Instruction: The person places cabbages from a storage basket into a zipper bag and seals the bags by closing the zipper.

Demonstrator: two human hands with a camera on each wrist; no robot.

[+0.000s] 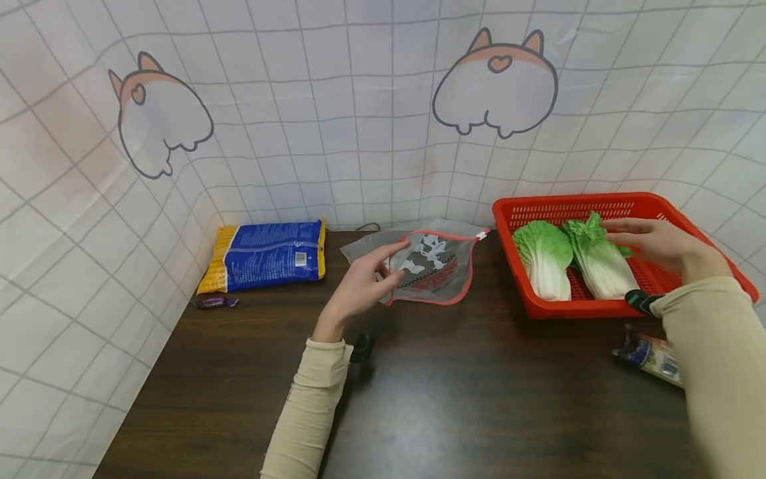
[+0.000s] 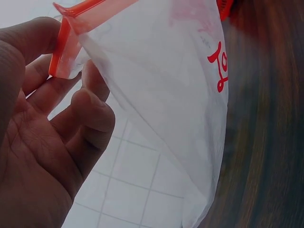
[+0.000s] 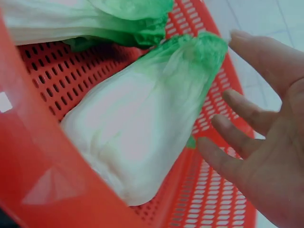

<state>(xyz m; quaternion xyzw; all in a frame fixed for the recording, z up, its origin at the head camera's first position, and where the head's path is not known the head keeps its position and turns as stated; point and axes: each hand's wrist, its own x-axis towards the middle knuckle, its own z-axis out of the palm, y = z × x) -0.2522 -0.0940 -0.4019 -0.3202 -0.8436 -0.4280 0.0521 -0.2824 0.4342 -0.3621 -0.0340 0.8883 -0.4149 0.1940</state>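
My left hand point(image 1: 361, 286) pinches a clear zip bag point(image 1: 439, 276) by its red zipper edge, thumb on one side and fingers on the other. The bag has red lettering and a white slider at its far right corner. In the left wrist view, the bag's film point(image 2: 161, 80) hangs beside the curled fingers. Over the red basket point(image 1: 598, 309), my right hand point(image 1: 661, 246) has its fingers spread next to a napa cabbage point(image 3: 128, 118). A second napa cabbage point(image 1: 541, 259) lies to the left of it in the basket.
A blue and yellow package point(image 1: 272, 256) lies at the back left, with a small purple wrapped packet point(image 1: 215, 302) before it. Another printed packet point(image 1: 655, 359) lies partly under the right sleeve. A white gridded sheet point(image 1: 311, 120) hangs behind the dark wooden table point(image 1: 443, 399).
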